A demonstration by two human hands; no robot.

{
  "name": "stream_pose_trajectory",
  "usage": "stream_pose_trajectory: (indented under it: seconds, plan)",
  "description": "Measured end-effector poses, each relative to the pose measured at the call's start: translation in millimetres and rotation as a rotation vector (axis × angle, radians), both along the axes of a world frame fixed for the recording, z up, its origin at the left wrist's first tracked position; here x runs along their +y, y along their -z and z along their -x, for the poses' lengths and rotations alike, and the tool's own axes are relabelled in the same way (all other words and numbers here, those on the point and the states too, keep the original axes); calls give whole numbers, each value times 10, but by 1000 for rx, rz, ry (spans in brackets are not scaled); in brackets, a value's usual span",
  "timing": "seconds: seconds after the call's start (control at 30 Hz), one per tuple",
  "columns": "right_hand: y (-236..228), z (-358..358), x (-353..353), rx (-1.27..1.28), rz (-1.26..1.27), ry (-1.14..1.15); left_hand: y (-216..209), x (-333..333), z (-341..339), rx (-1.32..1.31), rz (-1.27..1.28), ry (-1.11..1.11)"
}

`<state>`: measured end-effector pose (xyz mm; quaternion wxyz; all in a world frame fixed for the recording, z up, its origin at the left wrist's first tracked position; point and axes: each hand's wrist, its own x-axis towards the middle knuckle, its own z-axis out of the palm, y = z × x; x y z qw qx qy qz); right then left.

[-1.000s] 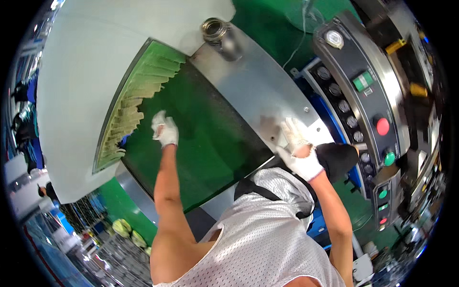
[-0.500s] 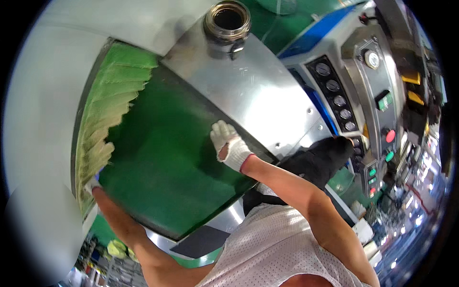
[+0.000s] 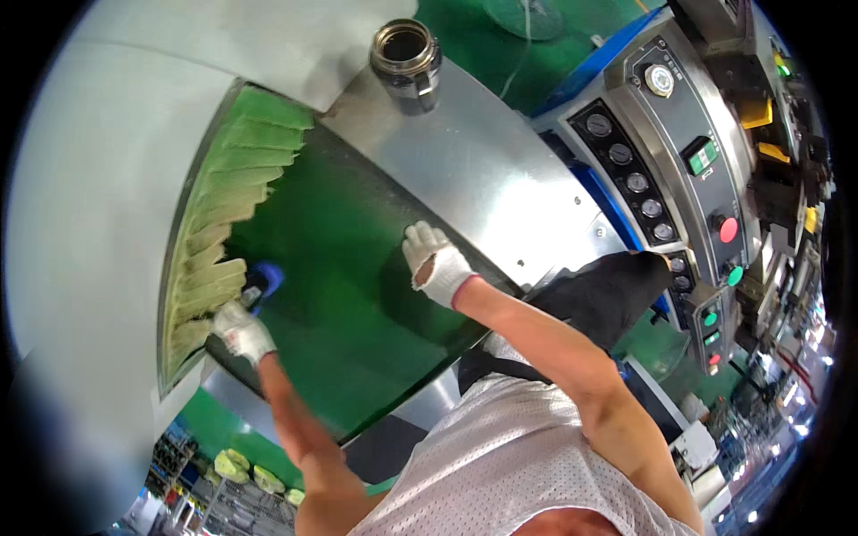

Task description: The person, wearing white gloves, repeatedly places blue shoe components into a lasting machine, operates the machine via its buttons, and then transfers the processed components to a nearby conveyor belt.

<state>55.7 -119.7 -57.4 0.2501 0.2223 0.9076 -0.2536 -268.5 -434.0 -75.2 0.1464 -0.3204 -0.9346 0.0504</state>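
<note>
A: Where is the article at the hands?

B: The blue article shows over the green belt, at the ragged edge of the strip curtain and just beyond the left hand. It is blurred; its kind is not established.

A: State of the fingers?

B: The left fingers appear partly curled beside the article; whether they grip it cannot be told. The right hand is spread over the belt near its edge, fingers extended, holding nothing. Contact with the belt is unconfirmed.

A: Foreseeable faults?

B: If the left hold is loose or absent, the article could slip beneath the curtain. Should the belt run, that hand could snag on a strip or be drawn under the pale housing; belt motion cannot be judged.

A: Further out?

B: The flask stands uncapped on the metal surface; a knock or vibration could tip it and spill any contents. The dark-clad leg is near the small button box, so a careless shift could press a control.
</note>
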Motion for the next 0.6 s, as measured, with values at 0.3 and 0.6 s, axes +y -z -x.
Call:
stream_pose_trajectory:
  seconds: [0.3,0.6]
  plan:
    - [-1380,-1550,117,644,161,353,-781,1583,-1971,-720,-481,217]
    - [-1610,-2797,62,728,-280,891,-1923,3199,-4247,-1065,-338,1302]
